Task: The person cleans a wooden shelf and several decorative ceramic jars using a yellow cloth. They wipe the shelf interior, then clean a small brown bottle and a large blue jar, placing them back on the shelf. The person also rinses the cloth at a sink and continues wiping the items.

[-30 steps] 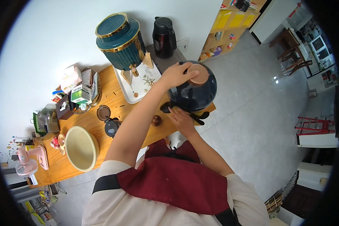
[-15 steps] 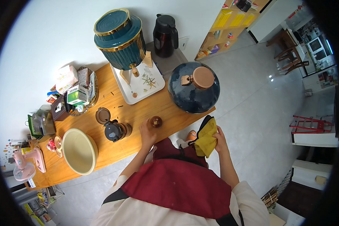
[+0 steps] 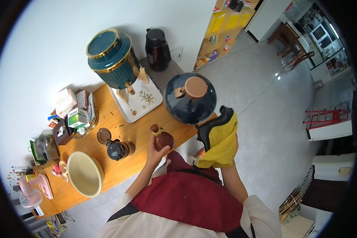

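My left hand (image 3: pixel 153 152) is closed around a small reddish-brown bottle (image 3: pixel 164 141) with a narrow neck and stopper, lifted and tilted near the table's front edge. A yellow cloth (image 3: pixel 222 142) with black trim hangs from my right hand (image 3: pixel 231 166), whose fingers are mostly hidden behind it. Left of the bottle stands a brown jug with a black lid (image 3: pixel 116 150); its round brown cap (image 3: pixel 104 136) lies beside it. Beyond the cloth sits a large dark-blue glazed jar (image 3: pixel 190 104) with a tan lid.
The wooden table (image 3: pixel 146 126) bears a cream basin (image 3: pixel 85 174), a basket of boxes (image 3: pixel 92 115), a white tray (image 3: pixel 137 113), a green-and-gold dispenser (image 3: pixel 113 63) and a dark thermos jug (image 3: pixel 158 51). A pink fan (image 3: pixel 29 196) stands far left. Shelves (image 3: pixel 222 31) rise behind.
My left hand has taken hold of the brown bottle and lifted it off the table. My right hand has raised the yellow cloth, which now spreads wider. The whole view has shifted slightly.
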`<act>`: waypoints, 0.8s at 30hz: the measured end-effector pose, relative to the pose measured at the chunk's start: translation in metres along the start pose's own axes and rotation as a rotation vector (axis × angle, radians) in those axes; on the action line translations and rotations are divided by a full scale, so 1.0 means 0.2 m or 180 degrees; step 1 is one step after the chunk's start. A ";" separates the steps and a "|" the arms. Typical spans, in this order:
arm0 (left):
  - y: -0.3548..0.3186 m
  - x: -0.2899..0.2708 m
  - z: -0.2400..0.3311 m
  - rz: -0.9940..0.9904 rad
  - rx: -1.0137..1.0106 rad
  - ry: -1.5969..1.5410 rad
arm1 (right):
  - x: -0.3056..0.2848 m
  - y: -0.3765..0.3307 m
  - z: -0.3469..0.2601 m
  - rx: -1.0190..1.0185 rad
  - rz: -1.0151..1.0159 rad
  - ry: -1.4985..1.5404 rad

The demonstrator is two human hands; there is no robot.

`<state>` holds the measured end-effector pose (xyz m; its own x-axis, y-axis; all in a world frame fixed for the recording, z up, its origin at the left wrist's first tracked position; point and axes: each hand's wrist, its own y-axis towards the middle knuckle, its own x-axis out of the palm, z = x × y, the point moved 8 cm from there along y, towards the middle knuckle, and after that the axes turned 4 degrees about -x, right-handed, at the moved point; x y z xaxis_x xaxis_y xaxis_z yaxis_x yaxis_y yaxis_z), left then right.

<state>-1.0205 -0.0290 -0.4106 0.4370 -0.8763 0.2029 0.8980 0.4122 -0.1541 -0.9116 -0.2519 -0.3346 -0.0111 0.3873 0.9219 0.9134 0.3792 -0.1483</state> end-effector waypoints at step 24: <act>-0.03 2.22 0.44 -0.2580 -0.0087 0.0072 | 0.18 -0.13 -1.67 -0.2286 0.0539 -0.2307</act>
<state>-0.8265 -0.3994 -0.2346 -0.3502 -0.9048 0.2422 0.9334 -0.3589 0.0087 -0.7999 -0.5292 -0.1771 0.1150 0.8922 0.4367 0.9508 -0.2262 0.2118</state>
